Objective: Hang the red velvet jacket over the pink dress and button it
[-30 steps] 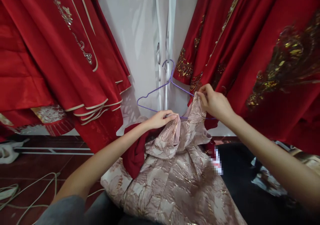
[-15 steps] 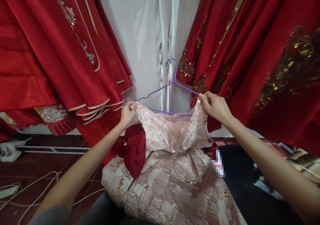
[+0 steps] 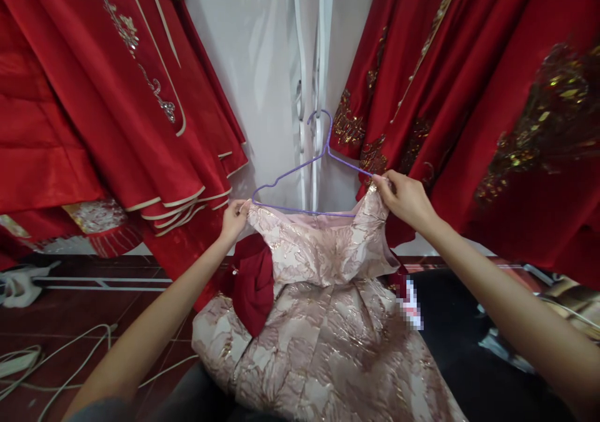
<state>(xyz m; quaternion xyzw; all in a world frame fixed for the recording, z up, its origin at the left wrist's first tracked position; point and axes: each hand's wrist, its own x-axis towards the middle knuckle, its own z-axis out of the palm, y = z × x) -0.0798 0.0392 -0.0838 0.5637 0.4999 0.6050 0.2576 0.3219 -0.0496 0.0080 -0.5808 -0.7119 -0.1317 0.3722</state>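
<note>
While the left hand (image 3: 235, 217) and right hand (image 3: 405, 197) pinch the pink dress (image 3: 323, 247) by its shoulders, lower centre, the right side looks slipped over the purple hanger (image 3: 327, 147), the half-hidden left perhaps not yet.

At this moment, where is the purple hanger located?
In the head view, the purple hanger is just above the centre, between the left hand and the right hand, at the neckline of the pink floral dress.

The brocade dress (image 3: 323, 341) runs off the bottom edge, and pixelation obscures a white patch (image 3: 412, 303).
</note>
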